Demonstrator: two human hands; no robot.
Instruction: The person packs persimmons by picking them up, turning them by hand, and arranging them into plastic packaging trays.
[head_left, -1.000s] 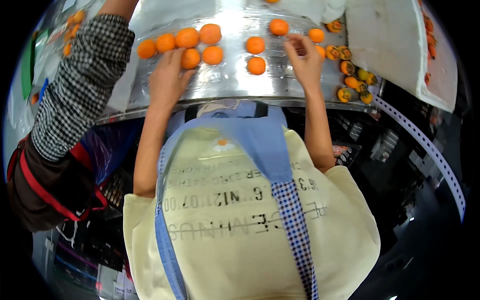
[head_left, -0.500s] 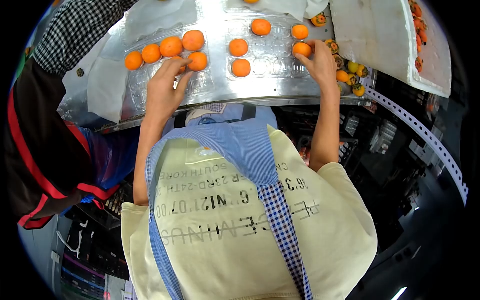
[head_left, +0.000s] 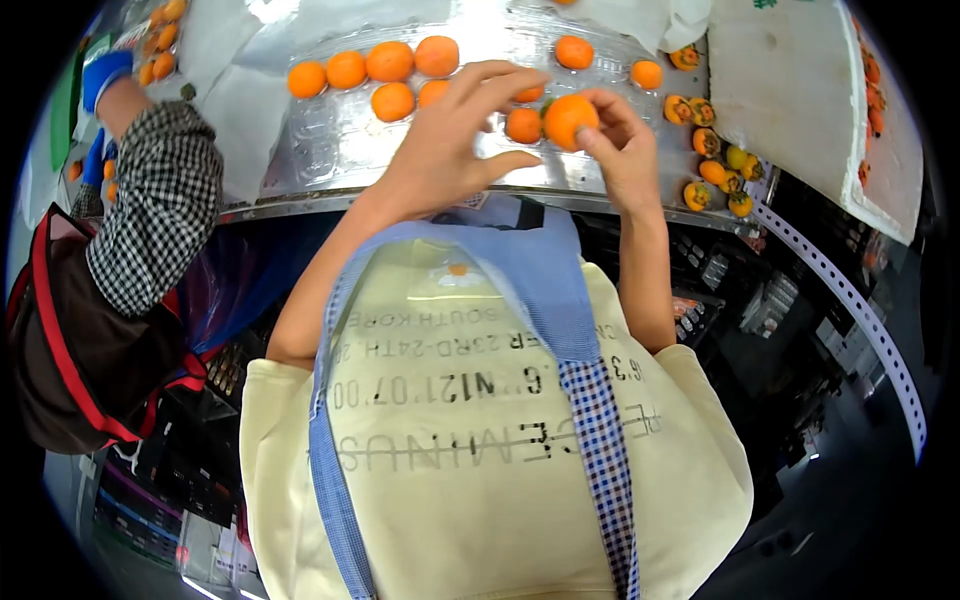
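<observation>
An orange persimmon (head_left: 571,121) is pinched in the fingers of my right hand (head_left: 624,150), above the right clear plastic tray (head_left: 610,100). My left hand (head_left: 455,140) reaches in from the left with its fingers apart and nothing visible in them. Beneath its fingertips, a persimmon (head_left: 523,126) sits in the right tray, with another partly hidden behind them. The left clear tray (head_left: 318,150) has a row of persimmons (head_left: 389,62) along its far side and two more in front, one partly covered by my left hand.
Loose persimmons with their leafy tops (head_left: 712,170) lie at the right beside a white foam box (head_left: 790,110). Thin white sheets (head_left: 235,110) cover the metal table's left part. A co-worker's checked sleeve (head_left: 160,200) and blue glove (head_left: 105,75) are at the far left.
My right hand has moved left and raised a persimmon from the right tray. My left hand has left the left tray's fruit and moved right. The co-worker's arm has drawn back left.
</observation>
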